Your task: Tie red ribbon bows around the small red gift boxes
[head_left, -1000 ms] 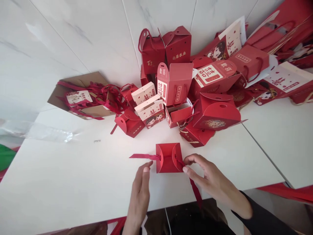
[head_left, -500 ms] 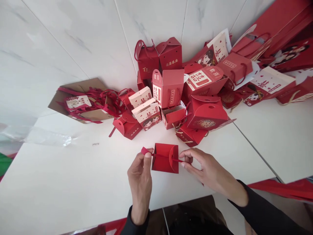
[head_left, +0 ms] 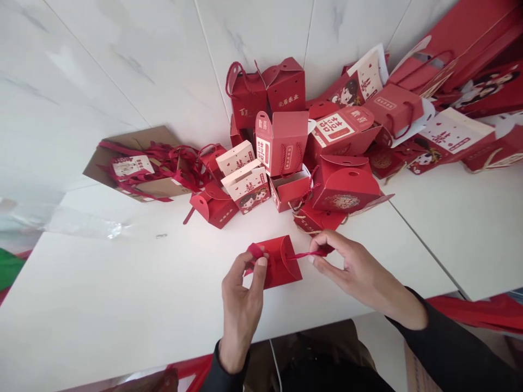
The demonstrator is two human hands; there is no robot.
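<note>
Pinching a straight length of red ribbon [head_left: 301,255] in the right grip [head_left: 353,269], between thumb and fingers, just beyond the rounded right flap of a small red gift box [head_left: 286,267]. Clasping a folded stretch of red ribbon in the left grip [head_left: 244,296], over the box's left side. Hard to tell whether touching the left flap too, hidden behind the fingers. Placed, as for the box, between both grips, over the white counter [head_left: 143,305], towards its near edge. Heaped beyond it: a red box with a gold medallion [head_left: 347,185], a cream-topped double-happiness box [head_left: 247,188] and many other red cartons. Set farther left: an open cardboard box [head_left: 96,163] with tangled ribbons [head_left: 163,152] and a printed tag [head_left: 133,166].
</note>
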